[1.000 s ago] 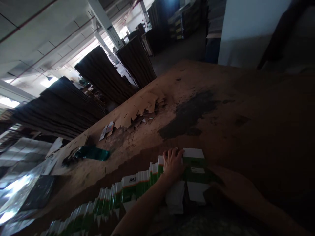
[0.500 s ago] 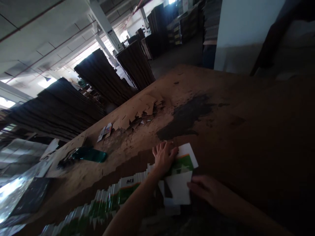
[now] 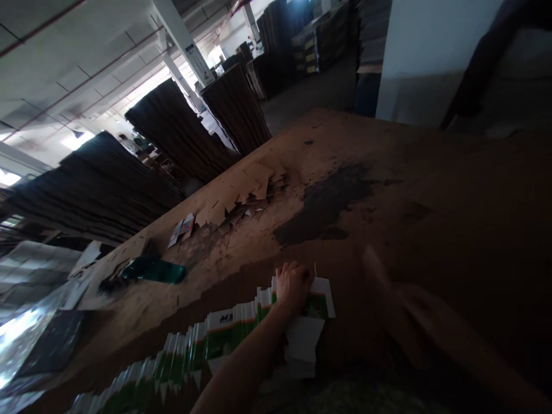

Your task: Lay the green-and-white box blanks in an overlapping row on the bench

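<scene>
A long row of flat white-and-green printed cartons [image 3: 224, 333] lies overlapped along the near side of the table. At its right end my left hand [image 3: 294, 284] rests with fingers curled over a carton [image 3: 318, 299], whose white flaps spread below the wrist. Off to the right, apart from the row, my right hand [image 3: 425, 310] is smeared by motion. It grips a thin flat piece, seemingly another carton [image 3: 382, 276], tilted and nearly edge-on. Dim light hides its print and the exact finger positions.
Brown cardboard scraps [image 3: 254, 187] lie beyond the row, near a dark stain [image 3: 328, 201]. Further left are a small printed piece [image 3: 181, 229] and a teal transparent object [image 3: 161, 271]. Tall dark stacks [image 3: 176, 126] stand past the table's far edge; a white pillar [image 3: 425, 63] rises behind.
My right hand has moved right, away from the row, with a flat piece in it. My left hand has shifted slightly down and right, its fingers now more curled.
</scene>
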`<state>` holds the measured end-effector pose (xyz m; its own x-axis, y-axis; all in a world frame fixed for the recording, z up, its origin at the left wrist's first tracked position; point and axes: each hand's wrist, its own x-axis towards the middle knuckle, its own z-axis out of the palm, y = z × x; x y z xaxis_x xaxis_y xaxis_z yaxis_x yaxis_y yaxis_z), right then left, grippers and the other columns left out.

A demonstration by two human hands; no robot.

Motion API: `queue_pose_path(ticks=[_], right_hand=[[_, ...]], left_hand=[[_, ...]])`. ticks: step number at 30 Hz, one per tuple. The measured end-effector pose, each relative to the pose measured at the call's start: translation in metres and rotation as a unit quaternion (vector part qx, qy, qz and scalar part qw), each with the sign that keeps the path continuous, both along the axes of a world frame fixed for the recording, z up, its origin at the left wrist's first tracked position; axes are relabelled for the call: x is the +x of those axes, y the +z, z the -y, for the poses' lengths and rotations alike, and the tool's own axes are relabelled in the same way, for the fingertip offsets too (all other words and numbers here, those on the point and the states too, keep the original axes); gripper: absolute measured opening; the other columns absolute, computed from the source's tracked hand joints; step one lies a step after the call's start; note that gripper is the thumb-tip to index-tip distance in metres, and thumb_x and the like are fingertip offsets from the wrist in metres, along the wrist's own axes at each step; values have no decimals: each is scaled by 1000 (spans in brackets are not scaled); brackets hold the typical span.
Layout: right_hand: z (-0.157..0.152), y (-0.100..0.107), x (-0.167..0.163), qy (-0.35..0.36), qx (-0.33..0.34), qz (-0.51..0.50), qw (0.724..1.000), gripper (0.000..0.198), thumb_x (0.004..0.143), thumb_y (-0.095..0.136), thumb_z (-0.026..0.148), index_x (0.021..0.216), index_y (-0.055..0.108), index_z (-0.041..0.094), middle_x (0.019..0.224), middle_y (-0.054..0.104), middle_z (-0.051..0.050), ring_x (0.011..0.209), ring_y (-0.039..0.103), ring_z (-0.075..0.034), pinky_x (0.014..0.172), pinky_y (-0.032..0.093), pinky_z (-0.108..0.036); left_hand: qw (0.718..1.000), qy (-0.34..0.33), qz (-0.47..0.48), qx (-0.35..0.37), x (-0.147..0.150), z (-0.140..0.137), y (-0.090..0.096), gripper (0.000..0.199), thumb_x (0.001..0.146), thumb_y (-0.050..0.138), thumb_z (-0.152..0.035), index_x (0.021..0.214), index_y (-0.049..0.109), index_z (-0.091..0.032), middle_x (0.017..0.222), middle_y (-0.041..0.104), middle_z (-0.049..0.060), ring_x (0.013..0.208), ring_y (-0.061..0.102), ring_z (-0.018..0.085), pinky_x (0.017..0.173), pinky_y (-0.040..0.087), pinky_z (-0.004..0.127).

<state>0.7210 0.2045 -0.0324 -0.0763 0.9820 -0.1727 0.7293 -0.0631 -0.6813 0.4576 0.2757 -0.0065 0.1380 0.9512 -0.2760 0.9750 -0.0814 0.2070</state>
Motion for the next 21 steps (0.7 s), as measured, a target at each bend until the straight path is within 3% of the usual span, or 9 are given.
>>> queue_pose_path(ticks=[4,8,13,15,19,21], right_hand=[[16,-38,-56,109,-9,8,994,54,89,40,50,135,52,25,148,41,-12,133,39,-32,102,44,-45],[30,-63,-78,117,15,73,990,55,89,43,49,139,48,24,149,38,-16,135,36,-36,100,44,-48],[23,-54,-89,115,29,134,984,55,87,47,46,135,53,21,140,48,-22,124,49,-41,92,48,-51],[19,-47,-91,122,18,139,983,54,85,50,42,135,53,22,139,50,-21,122,51,-40,89,50,-50],[9,-41,-70,149,3,120,981,49,82,48,31,131,56,27,136,55,-13,117,57,-30,88,52,-43],[6,-43,-43,162,22,138,977,49,79,47,27,126,60,28,134,57,-10,118,57,-29,90,51,-43]], left_hand=[[1000,-3,7,2,-1,3,1,12,87,55,-28,87,67,-28,98,64,-1,100,52,21,85,35,36],[1000,-9,-2,7,-1,5,-1,12,88,54,-28,86,66,-26,97,63,0,100,52,21,85,35,37],[1000,-12,-10,4,0,8,-3,13,89,51,-27,88,64,-25,98,62,1,101,51,21,88,35,38],[1000,-16,-5,7,2,10,-5,13,87,55,-31,97,62,-26,105,61,2,105,50,22,91,35,40],[999,-53,2,11,9,14,-11,51,78,66,-40,125,49,-31,130,50,3,120,40,27,102,30,47],[998,-64,-3,5,12,15,-14,56,78,67,-39,129,46,-32,136,46,4,125,37,28,105,27,49]])
